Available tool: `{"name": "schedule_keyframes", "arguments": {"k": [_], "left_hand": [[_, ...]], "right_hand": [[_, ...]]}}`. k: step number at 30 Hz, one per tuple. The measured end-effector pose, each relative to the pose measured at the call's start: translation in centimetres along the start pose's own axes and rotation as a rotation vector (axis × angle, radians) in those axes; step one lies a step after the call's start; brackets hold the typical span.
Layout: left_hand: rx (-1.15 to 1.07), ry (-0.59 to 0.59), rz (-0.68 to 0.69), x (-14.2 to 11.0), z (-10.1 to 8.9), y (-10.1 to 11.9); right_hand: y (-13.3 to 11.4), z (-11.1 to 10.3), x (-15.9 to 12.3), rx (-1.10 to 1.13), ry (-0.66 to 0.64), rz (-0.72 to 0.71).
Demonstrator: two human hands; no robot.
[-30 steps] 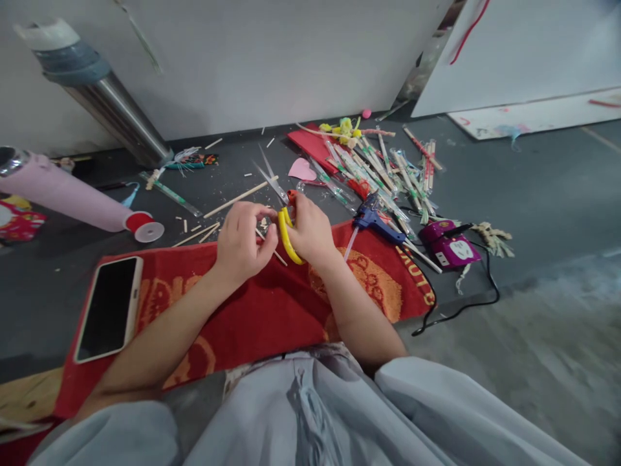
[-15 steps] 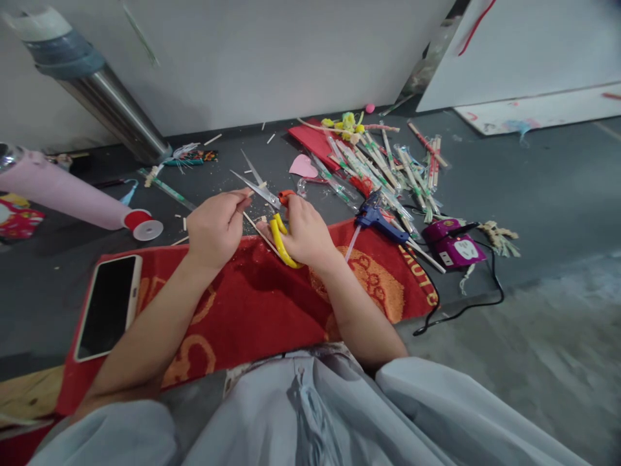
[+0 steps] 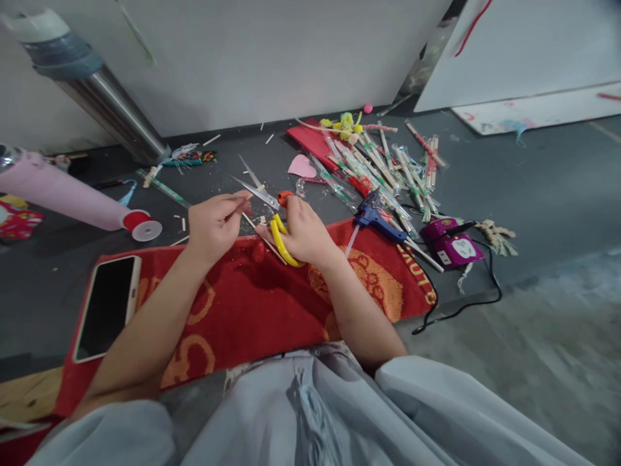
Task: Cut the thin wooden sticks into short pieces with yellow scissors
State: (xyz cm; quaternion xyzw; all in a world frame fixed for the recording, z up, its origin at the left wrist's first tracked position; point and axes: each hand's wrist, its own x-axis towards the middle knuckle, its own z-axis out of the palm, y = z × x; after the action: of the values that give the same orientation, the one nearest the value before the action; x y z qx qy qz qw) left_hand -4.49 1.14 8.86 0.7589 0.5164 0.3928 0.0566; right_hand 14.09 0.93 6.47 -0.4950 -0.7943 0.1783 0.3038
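Observation:
My right hand (image 3: 301,233) grips yellow-handled scissors (image 3: 277,233), whose blades (image 3: 252,184) are spread apart and point up and left. My left hand (image 3: 213,223) pinches a thin wooden stick (image 3: 264,241) at its upper end, right beside the blades; the stick slants down to the right under the scissor handle. Both hands hover over the top edge of a red towel (image 3: 252,304) with orange print, spread on the grey floor.
A white phone (image 3: 107,307) lies on the towel's left end. A blue glue gun (image 3: 376,220), a purple socket block (image 3: 451,246) with black cord, a pile of decorated sticks (image 3: 383,165), a pink heart (image 3: 301,167), a pink roll (image 3: 63,191) and a metal pipe (image 3: 107,107) surround the hands.
My left hand has moved left and up, away from the right hand, drawing the stick along. The scissor blades have swung left and opened wider.

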Motion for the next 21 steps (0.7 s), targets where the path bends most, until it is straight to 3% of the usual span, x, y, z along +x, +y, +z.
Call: {"name": "schedule_keyframes", "arguments": {"k": [5, 21], "left_hand": [[-0.064, -0.069, -0.051, 0.39, -0.29, 0.25], [-0.092, -0.059, -0.055, 0.50, 0.16, 0.02]], "right_hand": [[-0.06, 0.13, -0.03, 0.026, -0.025, -0.010], [-0.04, 0.26, 0.01, 0.026, -0.032, 0.053]]}}
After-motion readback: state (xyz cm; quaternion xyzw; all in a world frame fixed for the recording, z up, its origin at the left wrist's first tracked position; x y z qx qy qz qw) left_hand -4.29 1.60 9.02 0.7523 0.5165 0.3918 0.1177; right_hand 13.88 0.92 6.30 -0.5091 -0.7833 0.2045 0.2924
